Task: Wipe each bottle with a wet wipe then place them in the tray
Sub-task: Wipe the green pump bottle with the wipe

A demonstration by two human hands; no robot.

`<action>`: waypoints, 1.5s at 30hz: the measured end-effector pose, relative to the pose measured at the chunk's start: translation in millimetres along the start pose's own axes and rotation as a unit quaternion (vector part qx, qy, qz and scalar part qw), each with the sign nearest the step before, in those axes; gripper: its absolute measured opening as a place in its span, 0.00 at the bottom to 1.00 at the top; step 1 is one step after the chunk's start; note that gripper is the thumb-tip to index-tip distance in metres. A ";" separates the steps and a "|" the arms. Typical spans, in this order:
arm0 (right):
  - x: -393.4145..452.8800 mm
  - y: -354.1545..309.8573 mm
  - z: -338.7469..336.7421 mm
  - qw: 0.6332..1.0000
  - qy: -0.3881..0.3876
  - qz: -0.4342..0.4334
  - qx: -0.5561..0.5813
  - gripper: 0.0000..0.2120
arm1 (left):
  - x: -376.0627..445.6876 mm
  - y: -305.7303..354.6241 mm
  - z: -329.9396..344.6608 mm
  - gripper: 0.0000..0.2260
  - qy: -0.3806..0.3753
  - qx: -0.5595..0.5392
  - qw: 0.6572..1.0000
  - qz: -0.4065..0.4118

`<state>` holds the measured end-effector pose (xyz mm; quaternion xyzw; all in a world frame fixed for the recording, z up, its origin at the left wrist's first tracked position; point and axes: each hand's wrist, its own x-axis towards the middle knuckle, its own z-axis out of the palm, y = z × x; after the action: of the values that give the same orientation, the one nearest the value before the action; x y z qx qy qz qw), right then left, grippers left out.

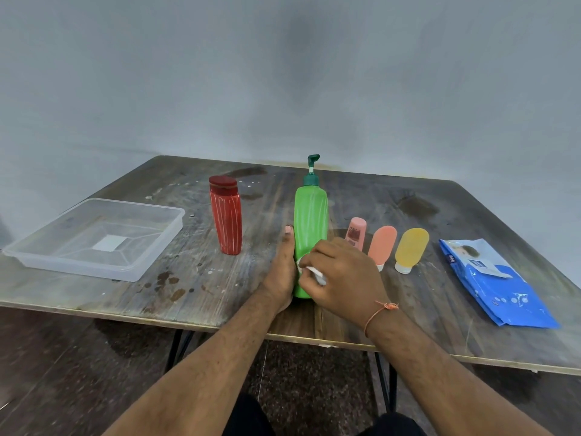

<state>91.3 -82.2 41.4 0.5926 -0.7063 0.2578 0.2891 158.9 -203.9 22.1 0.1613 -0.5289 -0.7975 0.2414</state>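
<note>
Tabletop (195,278): green bottle (310,215) between both hands

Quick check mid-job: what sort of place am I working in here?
Probably a bare staging room, not a home: a worn, stained wooden table on metal legs, a plain grey wall, bottles lined beside a clear tray.

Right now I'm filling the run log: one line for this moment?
phase: wiping | left hand: steadies green pump bottle | right hand: rubs wet wipe on it | tray: empty
</note>
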 end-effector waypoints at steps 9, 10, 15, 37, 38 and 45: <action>2.3 -5.4 6.7 0.999 0.022 0.011 0.026 0.06 | -1.5 -0.2 0.7 0.30 -0.002 -0.004 1.000 0.007; 2.2 -3.6 6.2 0.999 0.025 0.013 0.025 0.06 | -1.3 -0.1 0.6 0.30 -0.003 -0.003 1.000 0.006; 11.1 -3.5 8.0 0.995 0.078 0.056 0.018 0.04 | -2.0 -0.3 2.4 0.30 0.005 -0.001 1.000 0.010; 16.3 -2.4 8.2 0.992 0.065 0.098 0.040 0.07 | -1.3 0.4 3.2 0.30 0.013 -0.012 1.000 0.015; 13.8 -3.8 8.0 0.994 0.052 0.085 0.047 0.07 | -1.5 0.3 3.0 0.30 0.013 -0.010 1.000 0.017; 12.1 4.6 5.8 0.989 0.078 0.119 0.038 0.07 | -0.8 -0.2 3.6 0.30 0.011 -0.006 1.000 0.006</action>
<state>84.6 -93.8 45.8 0.4932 -0.7367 0.3620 0.2881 157.7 -200.6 23.3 0.1651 -0.5227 -0.7972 0.2531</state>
